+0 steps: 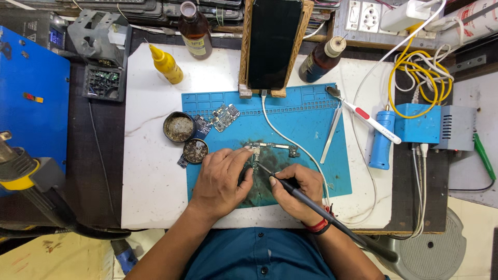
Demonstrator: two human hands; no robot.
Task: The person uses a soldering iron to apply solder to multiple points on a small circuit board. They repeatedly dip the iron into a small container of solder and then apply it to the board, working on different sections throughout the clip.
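Note:
A small phone circuit board (273, 148) lies on a blue silicone work mat (306, 119). My left hand (220, 179) rests on the mat, its fingers pressing down on the board's left end. My right hand (295, 192) grips a black soldering iron (311, 205) like a pen, its tip touching the board close to my left fingertips. The iron's thick cable runs off toward the lower right. A red band sits on my right wrist.
Two round tins (179, 127) and loose board pieces (223, 116) lie at the mat's left. Tweezers (331, 132), a toothbrush (371, 119) and a blue tool (383, 139) lie right. A phone in a wooden stand (272, 41), bottles (166, 63) and a hot-air handle (21, 171) surround the white slab.

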